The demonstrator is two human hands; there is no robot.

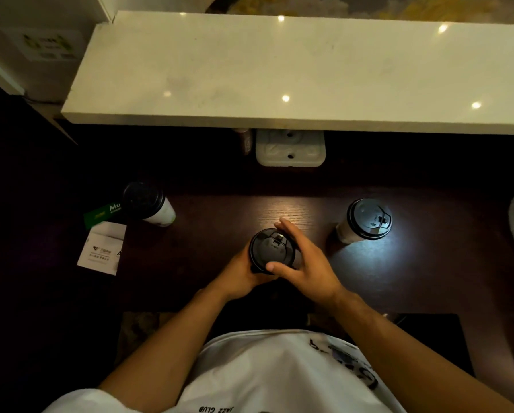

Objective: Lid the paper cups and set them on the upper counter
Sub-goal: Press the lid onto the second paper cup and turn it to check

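On dark wooden counter [413, 278]: three lidded cups; pale upper counter [279, 70] bare.

Both bare forearms reach forward from the bottom of the frame and converge at centre, above a white T-shirt. The left hand [240, 274] is curled low, its fingers hidden from the head camera, wrapped around the side of a paper cup [296, 257] under a black lid [271, 251]. The right hand [305, 262] is cupped against the other side, fingers extended along the far edge, thumb laid across the near rim of the lid, wrist bent slightly inward.
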